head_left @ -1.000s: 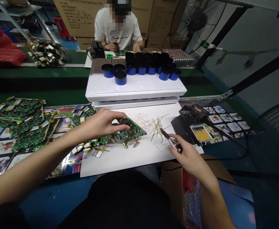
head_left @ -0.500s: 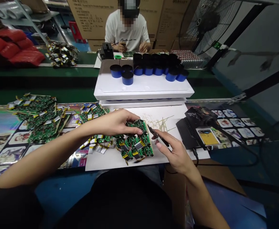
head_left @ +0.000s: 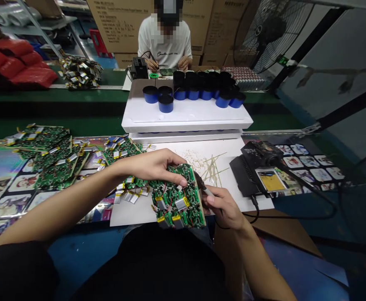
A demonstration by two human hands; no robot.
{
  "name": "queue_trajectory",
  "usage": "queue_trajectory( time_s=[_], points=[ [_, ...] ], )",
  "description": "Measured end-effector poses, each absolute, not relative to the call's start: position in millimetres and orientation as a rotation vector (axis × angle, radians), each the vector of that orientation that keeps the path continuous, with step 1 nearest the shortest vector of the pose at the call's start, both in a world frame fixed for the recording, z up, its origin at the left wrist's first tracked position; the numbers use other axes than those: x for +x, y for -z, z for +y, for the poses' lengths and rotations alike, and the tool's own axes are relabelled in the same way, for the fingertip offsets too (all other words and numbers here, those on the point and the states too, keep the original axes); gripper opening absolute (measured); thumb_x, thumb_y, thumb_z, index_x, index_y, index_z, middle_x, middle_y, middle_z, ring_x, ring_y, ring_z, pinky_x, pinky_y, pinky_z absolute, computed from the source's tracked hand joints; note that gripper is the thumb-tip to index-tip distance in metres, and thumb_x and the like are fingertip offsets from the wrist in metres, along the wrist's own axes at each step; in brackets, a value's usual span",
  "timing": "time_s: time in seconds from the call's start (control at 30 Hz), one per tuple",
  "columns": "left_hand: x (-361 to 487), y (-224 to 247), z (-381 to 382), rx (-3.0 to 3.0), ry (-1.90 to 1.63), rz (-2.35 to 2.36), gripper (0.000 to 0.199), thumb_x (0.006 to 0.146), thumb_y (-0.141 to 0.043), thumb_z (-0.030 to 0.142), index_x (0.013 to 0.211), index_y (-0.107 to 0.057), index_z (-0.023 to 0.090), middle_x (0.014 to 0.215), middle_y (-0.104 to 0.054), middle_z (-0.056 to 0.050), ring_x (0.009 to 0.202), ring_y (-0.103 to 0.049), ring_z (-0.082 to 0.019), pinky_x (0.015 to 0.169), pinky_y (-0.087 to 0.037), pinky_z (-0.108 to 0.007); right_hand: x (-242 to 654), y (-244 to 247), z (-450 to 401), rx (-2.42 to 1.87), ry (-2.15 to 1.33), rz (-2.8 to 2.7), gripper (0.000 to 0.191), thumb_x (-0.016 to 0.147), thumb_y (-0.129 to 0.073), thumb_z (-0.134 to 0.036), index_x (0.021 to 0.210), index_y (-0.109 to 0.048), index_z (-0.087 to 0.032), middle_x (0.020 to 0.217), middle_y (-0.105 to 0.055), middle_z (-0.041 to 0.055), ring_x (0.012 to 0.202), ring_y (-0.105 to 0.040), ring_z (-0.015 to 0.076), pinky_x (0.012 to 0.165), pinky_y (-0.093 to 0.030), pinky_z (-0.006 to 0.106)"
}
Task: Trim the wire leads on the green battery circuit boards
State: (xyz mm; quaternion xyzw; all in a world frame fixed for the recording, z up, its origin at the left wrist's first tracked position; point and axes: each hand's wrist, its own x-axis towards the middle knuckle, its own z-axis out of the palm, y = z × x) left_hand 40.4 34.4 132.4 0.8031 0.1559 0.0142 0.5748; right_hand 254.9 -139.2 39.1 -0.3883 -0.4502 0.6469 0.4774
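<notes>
My left hand point(head_left: 161, 167) grips a green circuit board panel point(head_left: 183, 196), thumb on its upper face and the other fingers hidden along the far edge. Small silver battery cells with yellow ends and thin red wires lie on the panel, which is tilted above the white work surface point(head_left: 126, 215). At its right edge, my right hand point(head_left: 225, 205) is closed around a dark hand tool with a light grey part point(head_left: 207, 191). The tool's dark end is partly hidden behind the panel edge, so its exact kind is unclear. More boards with cells point(head_left: 123, 152) lie under and beside my left forearm.
Stacked circuit boards point(head_left: 53, 154) lie at the left. Thin pale strips point(head_left: 214, 169) and crumbs are scattered beyond my right hand. A black corded device point(head_left: 247, 171) stands right. Blue-black cylinders point(head_left: 166, 103) sit on white foam point(head_left: 186, 119); a co-worker point(head_left: 166, 42) sits opposite.
The panel has moved nearer to me and tilted up more. My right hand has shifted down and left, bringing the tool from beside the panel to its right edge, partly behind it.
</notes>
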Motion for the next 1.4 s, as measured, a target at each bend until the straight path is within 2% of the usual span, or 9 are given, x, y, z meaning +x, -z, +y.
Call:
queue_trajectory(
  time_s=[0.13,0.27,0.43,0.57,0.7,0.83,1.03,1.2,1.4],
  points=[
    [41,-129,37,1.826,-0.008,0.334,0.025,0.088,-0.079,0.045,0.091,-0.083,0.021,0.083,-0.077,-0.005,0.072,-0.066,-0.019,0.066,-0.051,-0.027,251,-33,-139,-0.839,-1.696,-1.016,0.037,0.096,-0.064,-0.054,0.091,-0.074,-0.018,0.068,-0.057,-0.0004,0.054,-0.048,0.0139,0.051,-0.039,0.027],
    [38,-125,44,1.972,0.063,0.339,0.034,0.092,-0.074,0.05,0.09,-0.077,0.016,0.074,-0.068,-0.001,0.063,-0.055,-0.013,0.057,-0.04,-0.024,266,-41,-145,-1.206,-1.329,-1.407,0.038,0.101,-0.066,-0.045,0.127,-0.076,-0.02,0.1,-0.074,0.0057,0.09,-0.067,0.0211,0.085,-0.055,0.034],
    [34,-121,51,2.055,0.079,0.404,0.037,0.094,-0.072,0.052,0.083,-0.071,0.016,0.068,-0.058,0.002,0.059,-0.047,-0.011,0.053,-0.033,-0.024,272,-41,-157,-1.42,-1.121,-1.569,0.048,0.104,-0.062,-0.044,0.145,-0.067,-0.02,0.126,-0.075,0.0114,0.115,-0.067,0.0267,0.108,-0.049,0.042],
    [36,-120,52,2.023,0.093,0.369,0.035,0.094,-0.074,0.049,0.079,-0.069,0.017,0.066,-0.057,0.002,0.057,-0.046,-0.01,0.053,-0.034,-0.024,259,-29,-160,-1.275,-1.357,-1.377,0.037,0.102,-0.062,-0.049,0.113,-0.078,-0.017,0.09,-0.071,0.0055,0.081,-0.063,0.0199,0.079,-0.052,0.033],
    [38,-120,53,1.955,0.087,0.299,0.031,0.093,-0.075,0.047,0.082,-0.074,0.018,0.068,-0.062,0.001,0.058,-0.049,-0.011,0.053,-0.034,-0.025,243,-15,-161,-0.877,-1.734,-1.014,0.043,0.096,-0.063,-0.058,0.085,-0.07,-0.017,0.071,-0.06,0.0016,0.057,-0.049,0.0144,0.053,-0.04,0.027],
    [39,-121,53,1.955,0.083,0.293,0.031,0.091,-0.077,0.046,0.078,-0.073,0.018,0.065,-0.058,0.001,0.057,-0.047,-0.011,0.052,-0.033,-0.026,247,-16,-163,-0.946,-1.678,-1.114,0.039,0.1,-0.062,-0.052,0.094,-0.074,-0.016,0.083,-0.071,0.0055,0.072,-0.062,0.0188,0.068,-0.053,0.031],
    [33,-124,59,2.052,0.05,0.391,0.039,0.091,-0.076,0.049,0.069,-0.062,0.019,0.06,-0.049,0.004,0.053,-0.039,-0.01,0.05,-0.03,-0.026,271,-23,-173,-1.322,-1.26,-1.524,0.047,0.103,-0.064,-0.044,0.144,-0.068,-0.021,0.115,-0.078,0.0097,0.105,-0.069,0.0244,0.101,-0.052,0.04],
    [30,-125,64,2.067,0.042,0.422,0.035,0.09,-0.076,0.05,0.075,-0.07,0.019,0.062,-0.057,0.001,0.053,-0.047,-0.011,0.05,-0.032,-0.026,270,-20,-178,-1.368,-1.27,-1.478,0.042,0.103,-0.064,-0.046,0.132,-0.075,-0.018,0.096,-0.075,0.0075,0.082,-0.064,0.0194,0.081,-0.052,0.034],
    [32,-120,64,1.934,-0.001,0.35,0.027,0.089,-0.078,0.044,0.08,-0.075,0.019,0.071,-0.069,-0.001,0.062,-0.059,-0.013,0.056,-0.043,-0.024,240,3,-182,-0.759,-1.875,-0.864,0.041,0.094,-0.065,-0.052,0.087,-0.071,-0.012,0.073,-0.062,0.0038,0.052,-0.047,0.0112,0.049,-0.035,0.026]
  ],
)
